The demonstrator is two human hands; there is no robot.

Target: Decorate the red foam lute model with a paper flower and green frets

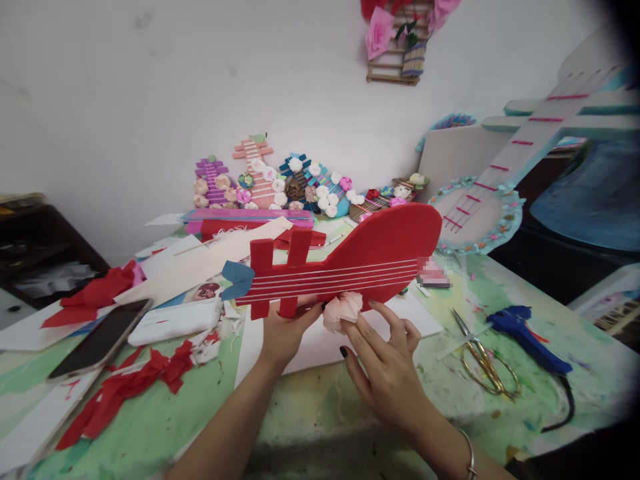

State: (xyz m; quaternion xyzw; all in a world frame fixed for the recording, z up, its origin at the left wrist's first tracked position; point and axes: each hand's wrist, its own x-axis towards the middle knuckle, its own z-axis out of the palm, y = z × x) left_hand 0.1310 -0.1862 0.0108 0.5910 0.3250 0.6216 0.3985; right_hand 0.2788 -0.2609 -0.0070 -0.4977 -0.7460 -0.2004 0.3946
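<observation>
A red cutout shaped like a stringed instrument (pixel 390 243) is held up above the table, its neck to the left. White strings run along it, and blue paper pieces (pixel 237 280) sit at the neck's end. My left hand (pixel 287 333) grips the neck from below, its thumb on the lower edge and most fingers hidden behind. A pale pink paper flower (pixel 343 311) rests against the lower edge of the instrument. The fingers of my right hand (pixel 387 367) are spread, with fingertips touching the flower and the red edge; the thumb stands apart.
Gold-handled scissors (pixel 485 363) and a blue glue gun (pixel 530 337) lie at right. At left are a phone (pixel 103 337), a white case (pixel 175 322) and red paper scraps (pixel 135 387). Several decorated instruments (pixel 260 177) lean on the wall; a large white one (pixel 475 213) stands right.
</observation>
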